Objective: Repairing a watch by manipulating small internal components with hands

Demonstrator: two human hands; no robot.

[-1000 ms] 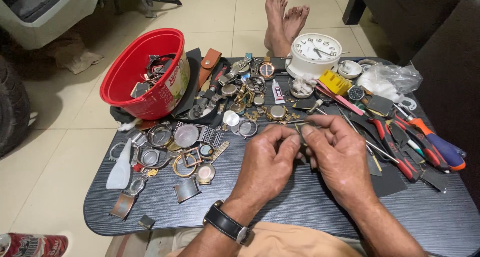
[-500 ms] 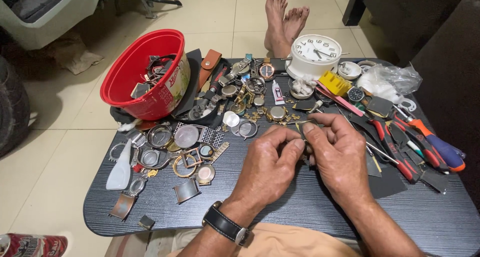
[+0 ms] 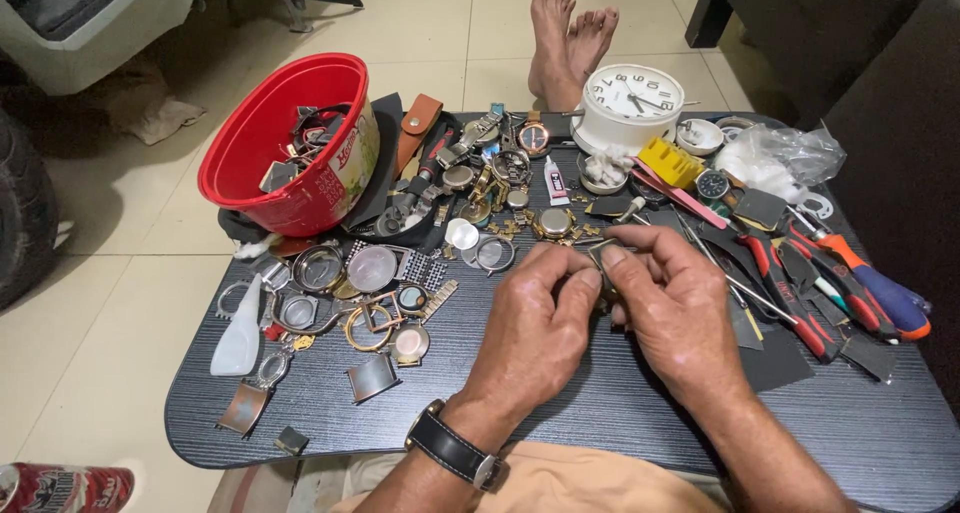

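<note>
Metal watch part [image 3: 603, 261] pinched between both hands | left hand [image 3: 535, 328] fingertips closed on it | right hand [image 3: 675, 308] likewise | gold watch [image 3: 553, 222] just beyond grip

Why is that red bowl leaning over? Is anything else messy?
The red bowl tilts because it rests on the black strap heap at the table's back left corner. Loose watch cases lie scattered beside it. Both hands, left hand and right hand, pinch one small metal part.
</note>
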